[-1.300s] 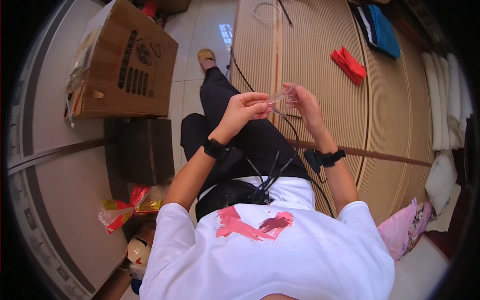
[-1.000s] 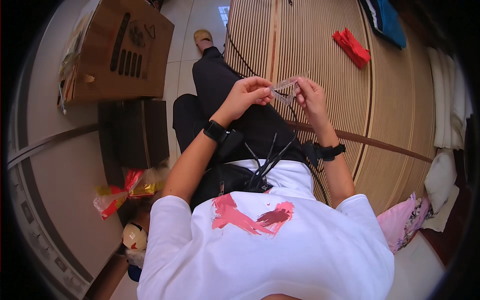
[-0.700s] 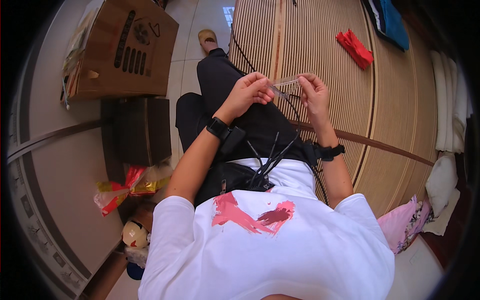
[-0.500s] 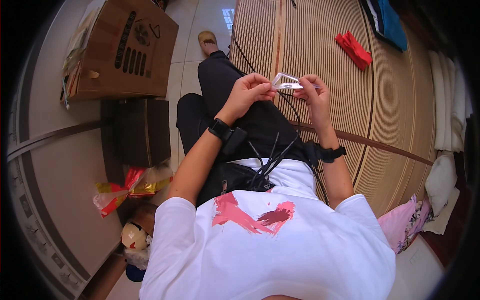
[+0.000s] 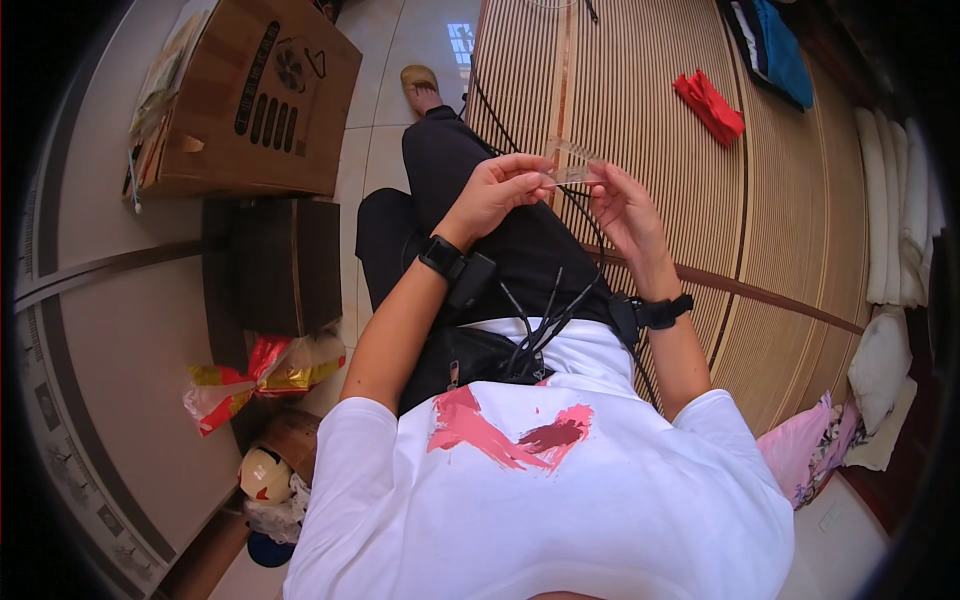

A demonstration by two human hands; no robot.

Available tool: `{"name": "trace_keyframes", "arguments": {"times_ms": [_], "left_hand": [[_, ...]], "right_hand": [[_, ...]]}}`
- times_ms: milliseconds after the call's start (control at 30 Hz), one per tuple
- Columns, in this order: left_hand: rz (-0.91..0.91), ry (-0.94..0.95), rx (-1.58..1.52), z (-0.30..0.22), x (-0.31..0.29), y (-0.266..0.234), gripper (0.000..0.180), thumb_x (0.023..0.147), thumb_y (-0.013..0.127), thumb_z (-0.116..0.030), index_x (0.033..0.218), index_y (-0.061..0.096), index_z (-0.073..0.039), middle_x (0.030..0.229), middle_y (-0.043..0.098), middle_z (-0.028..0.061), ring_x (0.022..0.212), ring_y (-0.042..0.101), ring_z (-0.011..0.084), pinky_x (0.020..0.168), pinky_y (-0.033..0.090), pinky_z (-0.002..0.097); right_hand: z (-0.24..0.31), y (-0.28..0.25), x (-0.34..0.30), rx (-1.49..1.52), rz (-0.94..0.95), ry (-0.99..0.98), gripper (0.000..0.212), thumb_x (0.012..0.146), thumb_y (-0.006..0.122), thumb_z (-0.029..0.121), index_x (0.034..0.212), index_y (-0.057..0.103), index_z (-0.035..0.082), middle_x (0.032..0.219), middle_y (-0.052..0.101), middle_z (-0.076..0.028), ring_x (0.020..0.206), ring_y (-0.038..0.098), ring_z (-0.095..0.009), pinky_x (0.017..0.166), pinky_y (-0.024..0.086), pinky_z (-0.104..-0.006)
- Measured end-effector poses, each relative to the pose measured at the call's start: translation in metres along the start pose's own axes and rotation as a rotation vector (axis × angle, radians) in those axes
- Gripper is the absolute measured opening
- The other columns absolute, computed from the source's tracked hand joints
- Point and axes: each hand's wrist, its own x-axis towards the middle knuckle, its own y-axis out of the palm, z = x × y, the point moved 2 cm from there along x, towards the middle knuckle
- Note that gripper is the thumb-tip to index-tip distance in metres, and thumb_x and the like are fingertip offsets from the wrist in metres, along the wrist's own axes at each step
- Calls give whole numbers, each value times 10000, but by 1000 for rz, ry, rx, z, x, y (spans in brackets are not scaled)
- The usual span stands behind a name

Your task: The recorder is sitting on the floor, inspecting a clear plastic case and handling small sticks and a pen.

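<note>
1. Two bare hands meet in front of the lap, a small clear plastic piece (image 5: 574,170) held up between them.
2. The left hand (image 5: 500,190) pinches the piece's left end between thumb and fingers.
3. The right hand (image 5: 628,212) has its thumb and fingertips closed on the right end; the piece's exact shape is hard to make out.
4. Behind the piece, in this view, lies a ribbed tan mat (image 5: 640,70); a black cable (image 5: 598,240) runs just below it, beside the dark trousers (image 5: 490,250).
5. Farther right on the mat lies a bunched red cloth (image 5: 709,107), well apart from both hands.
</note>
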Motion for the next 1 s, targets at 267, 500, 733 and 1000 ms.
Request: {"name": "trace_keyframes", "arguments": {"times_ms": [267, 500, 733, 1000], "left_hand": [[14, -4, -115, 2, 1, -5, 243, 906, 575, -97, 1125, 571, 10, 966, 648, 82, 840, 624, 104, 773, 518, 220], [10, -2, -88, 4, 3, -7, 180, 913, 567, -97, 1062, 593, 0, 929, 641, 68, 820, 613, 97, 733, 512, 203], [29, 26, -157, 6, 3, -8, 173, 910, 570, -86, 1052, 612, 1, 924, 643, 66, 829, 616, 101, 720, 513, 205], [-17, 20, -131, 7, 4, -7, 166, 908, 574, -93, 1044, 616, -7, 928, 643, 61, 845, 614, 108, 732, 511, 211]], "right_hand": [[-3, -2, 4, 78, 6, 73, 247, 948, 509, 165, 1068, 594, -33, 876, 664, -84, 705, 629, -108, 662, 542, -221], [4, 2, -1, -41, -22, 11, 256, 952, 505, 176, 1087, 592, -23, 877, 664, -77, 694, 625, -102, 643, 533, -218], [3, 6, -2, -23, 3, 42, 259, 956, 497, 185, 1095, 590, -13, 901, 666, -76, 702, 622, -103, 653, 522, -221], [10, 8, -6, -221, -119, -92, 241, 943, 530, 232, 1026, 608, 19, 898, 659, -65, 703, 617, -104, 654, 511, -217]]}}
